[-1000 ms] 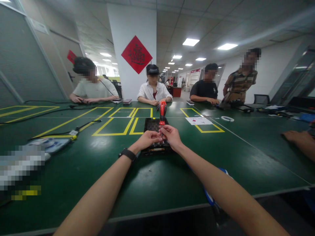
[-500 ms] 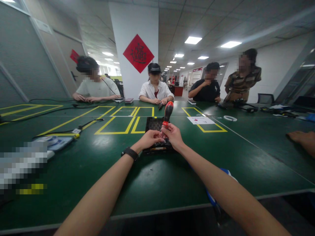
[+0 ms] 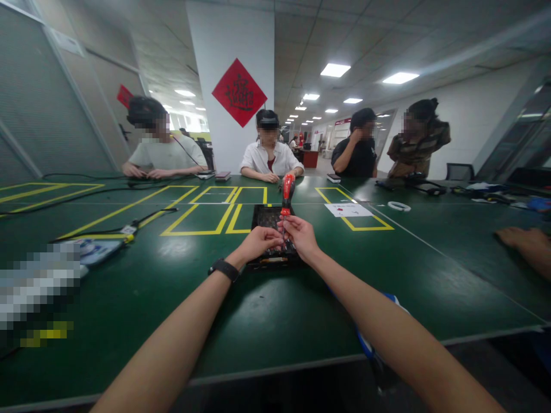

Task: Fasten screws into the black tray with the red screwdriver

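Red-and-black-handled screwdriver, near upright, shaft pinched in my right hand. My left hand just beside shaft, can't tell if gripping. Below: open black rectangular case on glossy green tabletop.

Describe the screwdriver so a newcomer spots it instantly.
On the big green table, find the black case in front of the camera wearer. Over it, pinched by the right grip, is the screwdriver, shaft down, handle nearly upright. Its bright red-and-black handle sets it apart from the dark case below.
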Available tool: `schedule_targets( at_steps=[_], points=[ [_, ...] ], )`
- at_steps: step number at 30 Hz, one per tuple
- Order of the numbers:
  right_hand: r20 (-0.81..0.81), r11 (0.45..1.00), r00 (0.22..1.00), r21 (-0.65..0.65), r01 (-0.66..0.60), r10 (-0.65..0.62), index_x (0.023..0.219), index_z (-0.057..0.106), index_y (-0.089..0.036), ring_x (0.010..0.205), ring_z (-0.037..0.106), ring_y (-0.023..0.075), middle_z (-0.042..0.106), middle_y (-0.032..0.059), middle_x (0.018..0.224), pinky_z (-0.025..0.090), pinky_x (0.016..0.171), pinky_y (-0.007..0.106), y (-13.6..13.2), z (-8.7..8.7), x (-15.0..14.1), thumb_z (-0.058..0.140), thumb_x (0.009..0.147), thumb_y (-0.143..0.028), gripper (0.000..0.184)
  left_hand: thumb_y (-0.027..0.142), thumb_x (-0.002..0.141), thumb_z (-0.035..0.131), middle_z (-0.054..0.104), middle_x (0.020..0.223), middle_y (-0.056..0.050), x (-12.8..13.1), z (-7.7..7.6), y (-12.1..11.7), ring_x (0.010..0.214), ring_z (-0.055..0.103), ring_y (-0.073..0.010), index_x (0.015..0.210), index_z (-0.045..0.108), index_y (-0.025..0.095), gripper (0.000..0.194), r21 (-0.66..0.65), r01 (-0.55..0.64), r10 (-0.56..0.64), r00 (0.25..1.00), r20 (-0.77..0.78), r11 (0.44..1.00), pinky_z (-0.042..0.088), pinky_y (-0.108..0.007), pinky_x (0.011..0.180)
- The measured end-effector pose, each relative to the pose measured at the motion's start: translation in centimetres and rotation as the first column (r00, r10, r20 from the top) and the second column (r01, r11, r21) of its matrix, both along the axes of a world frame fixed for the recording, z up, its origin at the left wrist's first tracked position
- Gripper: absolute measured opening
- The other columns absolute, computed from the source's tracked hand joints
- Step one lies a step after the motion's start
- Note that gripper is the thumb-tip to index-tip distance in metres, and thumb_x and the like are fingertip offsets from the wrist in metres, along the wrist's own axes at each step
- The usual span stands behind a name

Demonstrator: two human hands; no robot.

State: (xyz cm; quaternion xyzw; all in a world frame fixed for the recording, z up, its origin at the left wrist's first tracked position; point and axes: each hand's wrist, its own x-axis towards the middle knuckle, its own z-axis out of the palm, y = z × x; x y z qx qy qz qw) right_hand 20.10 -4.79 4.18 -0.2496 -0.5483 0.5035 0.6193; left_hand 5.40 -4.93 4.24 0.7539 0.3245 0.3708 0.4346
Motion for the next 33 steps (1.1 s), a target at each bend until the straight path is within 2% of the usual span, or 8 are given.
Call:
schedule_targets(
  at_steps=[3, 7, 12, 16, 20, 24, 29, 33],
  points=[
    [0.005, 1.000, 1.000, 0.000, 0.018, -0.018, 0.088, 0.059, -0.014, 0.054, 0.053, 0.0078, 0.064, 0.0048, 0.078, 0.041, 0.046, 0.020, 0.09, -0.01, -0.07, 0.065, 0.063, -0.033, 0.032, 0.033, 0.068, 0.060, 0.064, 0.067, -0.005, 0.00, -0.09, 0.04, 0.060, 0.057, -0.0115, 0.078, 0.062, 0.009, 0.026, -0.012, -0.004, 0.004, 1.000, 0.004, 1.000, 0.045, -0.024, 0.062],
    [0.031, 0.999, 0.999, 0.001, 0.035, -0.035, 0.085, 0.057, -0.015, 0.049, 0.049, 0.0061, 0.064, 0.0038, 0.077, 0.040, 0.044, 0.019, 0.11, -0.07, -0.04, 0.065, 0.062, -0.034, 0.031, 0.032, 0.068, 0.060, 0.065, 0.067, -0.006, -0.01, -0.01, -0.07, 0.061, 0.058, -0.0124, 0.078, 0.062, 0.009, 0.026, 0.004, -0.009, 0.009, 1.000, 0.009, 1.000, 0.045, -0.025, 0.062],
    [0.036, 0.999, 0.998, 0.025, 0.044, -0.044, 0.080, 0.052, -0.016, 0.045, 0.047, 0.0056, 0.059, -0.0011, 0.065, 0.041, 0.044, 0.019, -0.02, -0.10, 0.01, 0.067, 0.060, -0.032, 0.029, 0.030, 0.060, 0.067, 0.065, 0.071, -0.006, 0.16, 0.12, -0.27, 0.062, 0.058, -0.0125, 0.076, 0.063, 0.009, 0.027, 0.008, -0.036, 0.036, 0.999, -0.002, 0.999, 0.045, -0.024, 0.061],
    [0.041, 0.997, 0.996, 0.032, 0.073, -0.074, 0.080, 0.052, -0.017, 0.046, 0.047, 0.0049, 0.056, -0.0030, 0.066, 0.042, 0.044, 0.019, -0.27, 0.05, -0.02, 0.069, 0.058, -0.033, 0.032, 0.031, 0.061, 0.066, 0.065, 0.071, -0.006, 0.20, 0.18, -0.35, 0.063, 0.058, -0.0131, 0.075, 0.063, 0.009, 0.026, 0.012, -0.011, 0.011, 1.000, -0.014, 1.000, 0.045, -0.025, 0.062],
    [0.100, 1.000, 0.995, 0.015, 0.024, -0.025, 0.088, 0.057, -0.016, 0.042, 0.044, 0.0036, 0.056, -0.0014, 0.069, 0.040, 0.039, 0.018, -0.66, 0.46, -0.01, 0.060, 0.067, -0.039, 0.032, 0.029, 0.066, 0.062, 0.065, 0.073, -0.006, 0.05, 0.29, -0.40, 0.065, 0.058, -0.0126, 0.077, 0.062, 0.009, 0.023, -0.005, 0.058, -0.058, 0.998, -0.012, 0.998, 0.044, -0.024, 0.063],
    [0.103, 1.000, 0.995, 0.000, -0.014, 0.014, 0.095, 0.058, -0.018, 0.042, 0.045, 0.0037, 0.060, 0.0023, 0.083, 0.040, 0.036, 0.018, -0.85, 0.63, 0.01, 0.056, 0.070, -0.040, 0.034, 0.029, 0.070, 0.058, 0.065, 0.074, -0.006, -0.04, 0.45, -0.40, 0.065, 0.058, -0.0117, 0.077, 0.061, 0.009, 0.021, 0.001, 0.106, -0.106, 0.994, -0.020, 0.994, 0.043, -0.022, 0.062],
    [0.110, 0.999, 0.993, 0.005, -0.049, 0.049, 0.095, 0.056, -0.017, 0.046, 0.047, 0.0053, 0.064, 0.0054, 0.088, 0.042, 0.039, 0.018, -0.68, 0.35, 0.08, 0.058, 0.069, -0.038, 0.034, 0.029, 0.068, 0.060, 0.066, 0.076, -0.008, 0.03, 0.41, -0.28, 0.067, 0.058, -0.0135, 0.079, 0.063, 0.008, 0.024, -0.009, 0.087, -0.087, 0.996, -0.027, 0.996, 0.043, -0.024, 0.063],
    [0.080, 1.000, 0.997, 0.028, 0.002, -0.005, 0.092, 0.057, -0.016, 0.055, 0.054, 0.0082, 0.065, 0.0060, 0.085, 0.044, 0.045, 0.019, -0.46, 0.18, 0.11, 0.060, 0.067, -0.037, 0.032, 0.031, 0.066, 0.062, 0.066, 0.077, -0.008, 0.00, -0.05, 0.02, 0.066, 0.058, -0.0136, 0.079, 0.063, 0.008, 0.026, -0.007, 0.018, -0.018, 1.000, -0.007, 1.000, 0.043, -0.024, 0.061]
  ],
)
